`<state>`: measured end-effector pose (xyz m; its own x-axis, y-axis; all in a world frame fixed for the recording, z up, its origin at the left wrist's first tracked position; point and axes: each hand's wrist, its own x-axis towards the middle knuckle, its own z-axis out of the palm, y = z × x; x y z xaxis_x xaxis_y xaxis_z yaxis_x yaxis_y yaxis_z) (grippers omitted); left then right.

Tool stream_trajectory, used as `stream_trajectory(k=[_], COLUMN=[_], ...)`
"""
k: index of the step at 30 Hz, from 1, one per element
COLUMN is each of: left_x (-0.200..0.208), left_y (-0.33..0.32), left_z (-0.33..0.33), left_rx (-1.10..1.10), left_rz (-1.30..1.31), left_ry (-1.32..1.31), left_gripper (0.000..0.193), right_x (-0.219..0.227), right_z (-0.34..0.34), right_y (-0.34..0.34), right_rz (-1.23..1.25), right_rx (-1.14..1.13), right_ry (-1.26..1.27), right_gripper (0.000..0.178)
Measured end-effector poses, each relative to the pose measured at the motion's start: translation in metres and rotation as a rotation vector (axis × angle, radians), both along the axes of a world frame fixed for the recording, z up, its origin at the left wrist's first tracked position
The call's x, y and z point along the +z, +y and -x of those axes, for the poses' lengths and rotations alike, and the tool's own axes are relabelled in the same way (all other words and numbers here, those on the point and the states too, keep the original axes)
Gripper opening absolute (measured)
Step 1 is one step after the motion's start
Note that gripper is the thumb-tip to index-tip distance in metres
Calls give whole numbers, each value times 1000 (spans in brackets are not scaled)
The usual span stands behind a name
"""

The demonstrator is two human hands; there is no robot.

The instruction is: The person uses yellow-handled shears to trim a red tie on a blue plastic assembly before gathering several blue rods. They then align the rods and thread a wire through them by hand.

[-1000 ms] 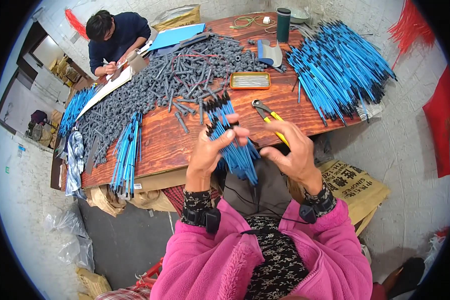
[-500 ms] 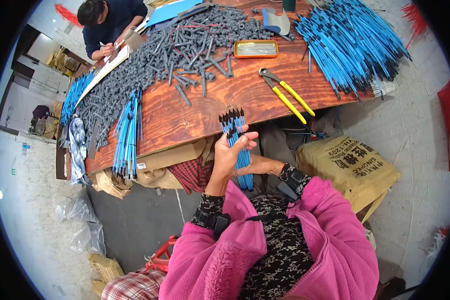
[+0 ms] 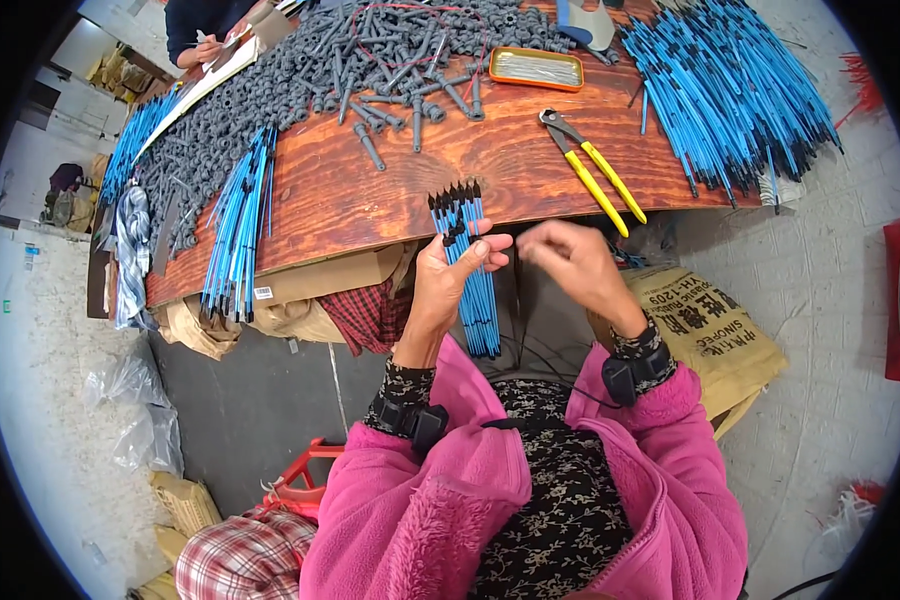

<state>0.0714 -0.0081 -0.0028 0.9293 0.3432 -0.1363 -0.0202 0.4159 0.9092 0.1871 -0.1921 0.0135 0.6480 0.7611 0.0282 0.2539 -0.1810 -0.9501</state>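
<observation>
A bundle of thin blue rods with black pointed tips [image 3: 478, 305] stands roughly upright in front of me, tips toward the table. My left hand [image 3: 450, 270] is closed around its upper part, thumb across the rods and fingertips showing at the right side. Just right of the bundle and apart from it, my right hand [image 3: 580, 268] is in the air near the table's front edge. Its fingers are loosely bent and a little blurred, and nothing shows between them.
The wooden table [image 3: 320, 205] bears a heap of grey plastic plugs [image 3: 270, 85], yellow-handled pincers [image 3: 595, 175], an orange-rimmed tray of thin pins [image 3: 536, 69] and a large blue rod pile [image 3: 730, 95]. More blue rods [image 3: 240, 230] lie left. A stuffed sack [image 3: 715, 325] stands right; another person's hand [image 3: 208, 50] works far left.
My right hand has left the lower part of the bundle and moved up and right. My left hand keeps its hold. The view has shifted, so the table sits higher in the picture.
</observation>
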Motion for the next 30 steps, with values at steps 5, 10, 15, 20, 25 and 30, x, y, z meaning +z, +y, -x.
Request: stream_trajectory(k=[5, 10, 15, 20, 25, 30], left_x=[9, 10, 13, 22, 21, 26], left_y=[-8, -11, -7, -3, -1, 3], left_z=[7, 15, 17, 22, 24, 24], left_rx=[-26, -55, -131, -164, -143, -201], left_rz=[22, -108, -110, -49, -13, -15], left_ry=[-22, -81, -83, -19, -20, -19], left_gripper=[32, 22, 18, 18, 20, 25], right_x=[42, 46, 55, 55, 50, 52], right_z=[10, 11, 7, 9, 10, 4], right_y=[32, 45, 53, 58, 60, 56], right_rz=[-261, -169, -89, -42, -65, -103], right_rx=[-72, 78, 150, 150, 121, 190], right_ry=[203, 433, 450, 444, 374, 386], right_gripper=[27, 29, 27, 20, 19, 16])
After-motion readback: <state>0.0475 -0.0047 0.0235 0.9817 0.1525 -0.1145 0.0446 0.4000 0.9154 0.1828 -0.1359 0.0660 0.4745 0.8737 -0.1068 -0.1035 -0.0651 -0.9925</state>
